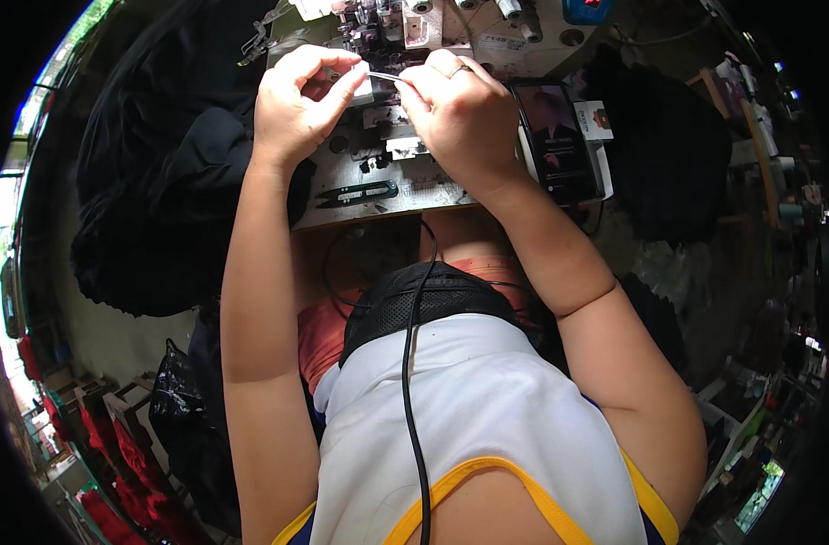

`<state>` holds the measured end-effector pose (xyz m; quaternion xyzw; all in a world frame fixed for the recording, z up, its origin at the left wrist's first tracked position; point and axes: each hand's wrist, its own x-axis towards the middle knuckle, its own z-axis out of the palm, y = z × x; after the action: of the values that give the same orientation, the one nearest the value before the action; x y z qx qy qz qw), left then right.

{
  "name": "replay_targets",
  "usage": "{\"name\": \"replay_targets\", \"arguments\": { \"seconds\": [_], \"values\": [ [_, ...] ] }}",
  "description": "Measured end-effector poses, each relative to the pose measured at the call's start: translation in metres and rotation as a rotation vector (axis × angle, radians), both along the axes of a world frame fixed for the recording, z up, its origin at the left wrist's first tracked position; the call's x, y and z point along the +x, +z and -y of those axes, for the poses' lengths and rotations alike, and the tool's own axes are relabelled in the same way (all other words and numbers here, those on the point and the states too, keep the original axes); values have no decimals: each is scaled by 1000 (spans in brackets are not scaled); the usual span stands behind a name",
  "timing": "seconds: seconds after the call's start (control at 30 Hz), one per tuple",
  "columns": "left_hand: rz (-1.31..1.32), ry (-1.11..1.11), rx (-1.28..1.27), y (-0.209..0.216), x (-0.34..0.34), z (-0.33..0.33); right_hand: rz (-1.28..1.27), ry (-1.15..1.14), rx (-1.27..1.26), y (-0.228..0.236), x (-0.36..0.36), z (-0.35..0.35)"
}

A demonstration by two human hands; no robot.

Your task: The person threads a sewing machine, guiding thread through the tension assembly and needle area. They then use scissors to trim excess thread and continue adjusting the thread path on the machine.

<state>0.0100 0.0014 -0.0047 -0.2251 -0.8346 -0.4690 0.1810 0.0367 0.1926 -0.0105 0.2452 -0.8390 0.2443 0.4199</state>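
Head-worn fisheye, facing steeply down; white shirt [460, 391] near, table [424, 189] farther, toward top.

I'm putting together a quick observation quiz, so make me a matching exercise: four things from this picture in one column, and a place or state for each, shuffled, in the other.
Things
1. thread snips
2. phone
3. right hand
4. black cable

Places and states
A. running down over the white top
B. pinching a thin metal tool
C. dark green, lying near the worktop's near edge
D. lit up, showing a picture

Right pairs: 1-C, 2-D, 3-B, 4-A
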Motion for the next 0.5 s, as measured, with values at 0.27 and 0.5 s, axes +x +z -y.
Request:
{"name": "replay_targets", "arguments": {
  "seconds": [0.27, 0.5],
  "values": [
    [121, 21, 78, -9, -4, 1, 25, -2, 9, 5, 6, 2],
    [195, 71, 158, -3, 4, -1, 362, 125, 170, 17, 36, -19]
  ]
}}
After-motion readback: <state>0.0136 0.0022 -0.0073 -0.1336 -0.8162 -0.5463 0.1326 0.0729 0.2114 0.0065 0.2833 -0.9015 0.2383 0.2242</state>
